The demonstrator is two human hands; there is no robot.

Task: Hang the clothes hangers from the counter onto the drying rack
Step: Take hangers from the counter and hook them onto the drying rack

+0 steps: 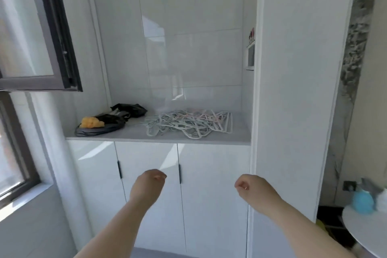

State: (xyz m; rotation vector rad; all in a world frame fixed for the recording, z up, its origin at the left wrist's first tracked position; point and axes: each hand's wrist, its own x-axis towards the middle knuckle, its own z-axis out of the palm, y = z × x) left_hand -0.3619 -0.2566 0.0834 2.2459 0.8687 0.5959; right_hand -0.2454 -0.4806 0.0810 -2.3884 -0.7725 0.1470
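Now | left hand [149, 182]: fingers curled in, holding nothing, raised before the cabinet doors [146, 174] | right hand [251, 188]: likewise curled and holding nothing | hangers [188, 124]: tangled pale pile lying on the counter [134, 137], right half, well apart from both hands | black bags [111, 120] with yellow thing [91, 122]: counter's left.

bright daylight, coming from the window [12, 161] on the left. soft glare + reflections on the glossy wall tiles [188, 58]; slanted light patches on the cabinet doors [209, 163]. whole pic soft, low detail. wide-angle bend at edges, verticals lean outward. left hand [149, 182] & right hand [251, 187] slightly blurred; far-right corner fuzzy too.
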